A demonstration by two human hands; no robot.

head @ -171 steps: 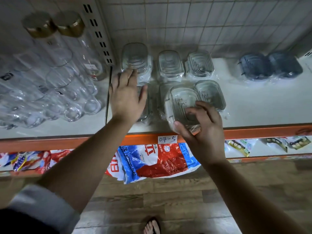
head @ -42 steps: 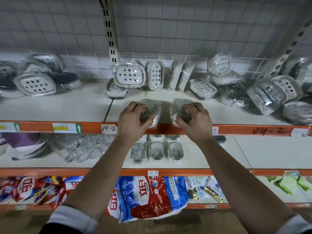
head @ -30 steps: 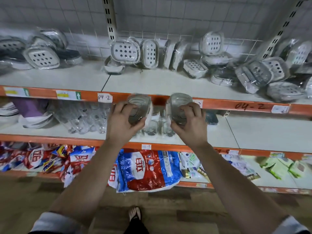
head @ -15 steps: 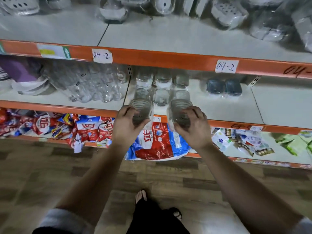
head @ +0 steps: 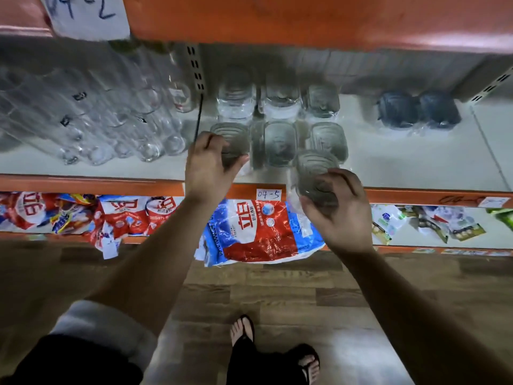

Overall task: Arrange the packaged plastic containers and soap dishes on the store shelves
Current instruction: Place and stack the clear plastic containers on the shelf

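Head view, centre frame: my left hand grips a soap dish over the shelf; my right hand grips a second soap dish at its edge.

The white, orange-edged shelf carries clear glasses lying on the left, two rows of wrapped clear soap dishes in the middle and two dark blue dishes on the right.
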